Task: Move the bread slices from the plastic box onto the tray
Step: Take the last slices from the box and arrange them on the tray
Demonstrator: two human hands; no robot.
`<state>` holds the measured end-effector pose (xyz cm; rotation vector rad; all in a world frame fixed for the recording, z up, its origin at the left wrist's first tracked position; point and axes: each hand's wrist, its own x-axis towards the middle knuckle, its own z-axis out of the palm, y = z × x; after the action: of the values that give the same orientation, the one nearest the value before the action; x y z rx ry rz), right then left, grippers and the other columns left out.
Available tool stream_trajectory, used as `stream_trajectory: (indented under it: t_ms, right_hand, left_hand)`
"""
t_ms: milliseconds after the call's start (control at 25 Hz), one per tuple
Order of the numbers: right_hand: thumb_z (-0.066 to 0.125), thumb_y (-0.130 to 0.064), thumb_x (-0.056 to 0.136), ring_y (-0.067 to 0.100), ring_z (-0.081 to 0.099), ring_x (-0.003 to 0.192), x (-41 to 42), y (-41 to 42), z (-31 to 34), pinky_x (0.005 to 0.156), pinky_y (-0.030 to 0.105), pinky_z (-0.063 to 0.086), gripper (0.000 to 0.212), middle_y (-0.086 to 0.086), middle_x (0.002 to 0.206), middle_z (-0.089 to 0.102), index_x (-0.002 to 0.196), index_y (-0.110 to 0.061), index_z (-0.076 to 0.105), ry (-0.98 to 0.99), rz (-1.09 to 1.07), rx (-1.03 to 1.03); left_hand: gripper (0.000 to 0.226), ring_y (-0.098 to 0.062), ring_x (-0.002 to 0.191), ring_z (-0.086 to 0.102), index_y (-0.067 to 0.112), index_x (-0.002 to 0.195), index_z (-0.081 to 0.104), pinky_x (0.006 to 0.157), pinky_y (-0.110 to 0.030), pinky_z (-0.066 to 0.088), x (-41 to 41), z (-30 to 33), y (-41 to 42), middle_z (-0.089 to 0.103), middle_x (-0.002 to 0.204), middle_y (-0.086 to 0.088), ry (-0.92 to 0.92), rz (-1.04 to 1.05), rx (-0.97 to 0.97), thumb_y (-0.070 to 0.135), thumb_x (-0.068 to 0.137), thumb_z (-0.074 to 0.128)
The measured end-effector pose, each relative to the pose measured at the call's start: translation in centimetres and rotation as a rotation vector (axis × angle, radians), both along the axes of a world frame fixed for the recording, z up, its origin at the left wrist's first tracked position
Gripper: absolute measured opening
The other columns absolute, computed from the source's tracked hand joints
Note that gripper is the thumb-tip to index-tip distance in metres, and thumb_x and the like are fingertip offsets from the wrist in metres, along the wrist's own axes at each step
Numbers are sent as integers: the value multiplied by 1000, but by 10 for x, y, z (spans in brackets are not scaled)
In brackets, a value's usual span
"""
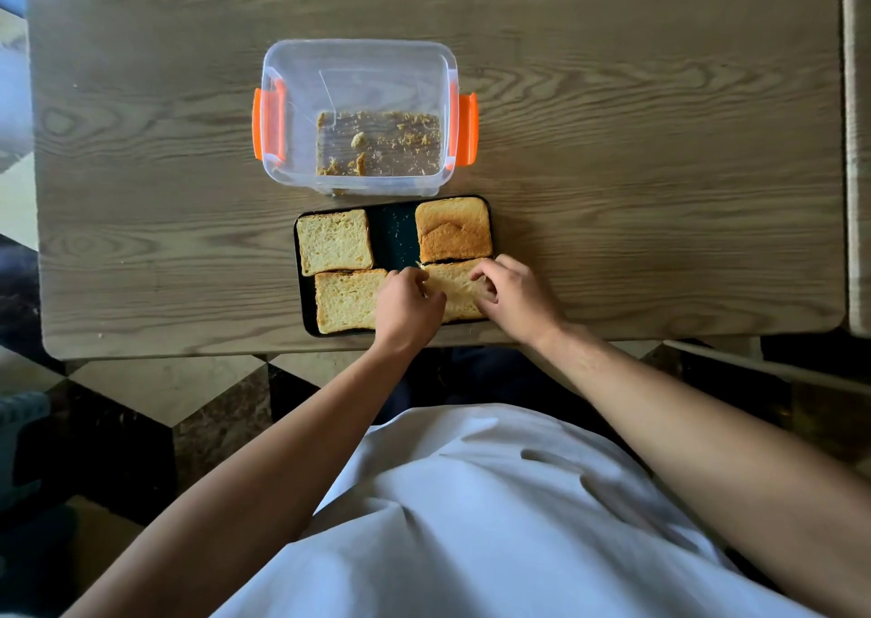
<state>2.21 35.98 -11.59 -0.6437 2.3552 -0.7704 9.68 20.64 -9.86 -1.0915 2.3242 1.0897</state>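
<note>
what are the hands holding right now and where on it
Both hands hold the near-right bread slice on the tray: left hand at its left edge, right hand at its right.

The left hand [409, 309] and right hand [513, 299] cover much of the near-right bread slice [455, 287], so its side edges are hidden. The left hand also hides the right edge of the near-left slice [346, 299]. Whether the fingers pinch the bread or only rest on it is unclear. The table [660, 146] runs under another surface at right.
</note>
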Motion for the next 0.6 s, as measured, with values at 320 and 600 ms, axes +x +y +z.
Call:
stream_trajectory:
  t_ms: [320,600]
  right_hand:
    - [78,2,73,33,61,95,2,2,-5,83,41,50,36,16,103,57,106,-5,64,-8,103,30]
    - [82,-8,75,32,62,98,2,5,0,87,42,50,43,15,109,57,114,-6,64,46,143,74]
  left_hand:
    - [40,-31,106,60,6,125,63,86,-32,46,5,2,6,62,117,-14,-9,-43,-47,14,87,57]
    - [36,-34,98,58,6,121,65,81,-39,49,26,-8,-6,57,109,-16,151,-345,-118,17,87,66]
